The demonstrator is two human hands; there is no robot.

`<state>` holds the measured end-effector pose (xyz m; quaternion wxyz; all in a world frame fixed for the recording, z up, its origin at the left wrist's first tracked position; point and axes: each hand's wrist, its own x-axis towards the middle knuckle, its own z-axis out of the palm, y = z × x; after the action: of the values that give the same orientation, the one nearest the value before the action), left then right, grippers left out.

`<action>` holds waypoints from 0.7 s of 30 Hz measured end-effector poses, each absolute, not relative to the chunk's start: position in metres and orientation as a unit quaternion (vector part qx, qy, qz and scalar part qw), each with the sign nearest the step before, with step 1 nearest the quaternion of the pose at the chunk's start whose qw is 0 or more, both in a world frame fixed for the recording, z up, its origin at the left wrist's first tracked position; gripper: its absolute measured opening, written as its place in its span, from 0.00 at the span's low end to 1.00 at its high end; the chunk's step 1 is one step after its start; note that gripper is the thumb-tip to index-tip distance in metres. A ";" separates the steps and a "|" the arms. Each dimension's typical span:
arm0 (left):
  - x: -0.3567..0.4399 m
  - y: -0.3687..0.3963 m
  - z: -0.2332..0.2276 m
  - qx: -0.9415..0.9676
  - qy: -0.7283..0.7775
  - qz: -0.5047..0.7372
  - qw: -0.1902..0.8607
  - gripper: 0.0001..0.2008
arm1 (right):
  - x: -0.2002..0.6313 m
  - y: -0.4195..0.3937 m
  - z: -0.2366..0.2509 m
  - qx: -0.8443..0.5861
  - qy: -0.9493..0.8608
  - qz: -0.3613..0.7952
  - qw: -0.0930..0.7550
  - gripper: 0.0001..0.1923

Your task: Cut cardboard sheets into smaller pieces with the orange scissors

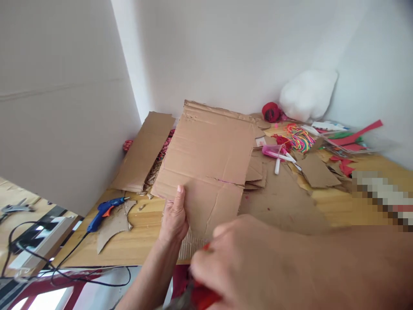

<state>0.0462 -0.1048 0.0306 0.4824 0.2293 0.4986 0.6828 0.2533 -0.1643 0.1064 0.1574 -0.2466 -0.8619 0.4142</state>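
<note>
"Cardboard, in one large tan sheet (pixel 206 146), fills the centre of the frame, raised at a slant above the desk (pixel 142 241). Which hand has it?"

"The left hand (pixel 174 219), at lower centre. Its grip is clamped on the sheet's near-left edge, thumb flat on the upper face."

"And the right hand (pixel 232 258)?"

"Big and blurred across the bottom of the frame, its grip curled tight around a red-handled tool (pixel 204 297). The metal end is too smeared to name, and one cannot tell whether it is open."

"How far along does the work seem?"

"Partway, at a guess. A slit or tear (pixel 226 181) runs inward from the sheet's right edge and stops well short of the left, so the sheet is one piece."

"What looks done?"

"Some cutting, probably: small cardboard pieces (pixel 254 172) lie stacked just right of the sheet, and a curved scrap (pixel 112 228) sits at lower left."

"And what is left?"

"Most of this sheet appears uncut. A narrower panel (pixel 145 150), left of centre, looks whole too. The blue glue gun (pixel 100 215) lies beside the scrap, touched by neither hand, and no glued join is visible."
</note>
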 end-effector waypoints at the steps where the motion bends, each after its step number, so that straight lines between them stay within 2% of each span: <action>1: 0.044 -0.106 0.030 0.218 0.494 0.687 0.486 0.21 | 0.255 -0.149 0.113 -0.287 -0.865 0.390 0.134 0.11; 3: 0.039 -0.107 0.027 0.198 0.484 0.699 0.488 0.19 | 0.265 -0.129 0.110 -0.348 -0.840 0.407 0.090 0.13; 5: 0.035 -0.107 0.023 0.186 0.475 0.706 0.491 0.18 | 0.281 -0.123 0.089 -0.413 -0.769 0.482 0.076 0.17; 8: 0.034 -0.105 0.017 0.178 0.469 0.705 0.502 0.17 | 0.303 -0.123 0.044 -0.471 -0.692 0.514 0.188 0.23; 12: 0.045 -0.102 0.016 0.179 0.449 0.712 0.510 0.21 | 0.312 -0.118 0.008 -0.482 -0.607 0.550 0.311 0.24; 18: 0.067 -0.109 0.011 0.156 0.432 0.705 0.541 0.23 | 0.293 -0.115 0.011 -0.475 -0.553 0.561 0.391 0.24; 21: 0.072 -0.114 0.005 0.157 0.421 0.696 0.560 0.24 | 0.286 -0.115 0.011 -0.466 -0.537 0.577 0.402 0.22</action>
<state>0.0717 -0.1145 0.0054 0.5604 0.1575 0.4206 0.6959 0.2858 -0.1154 0.0109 0.4019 -0.4665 -0.5366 0.5769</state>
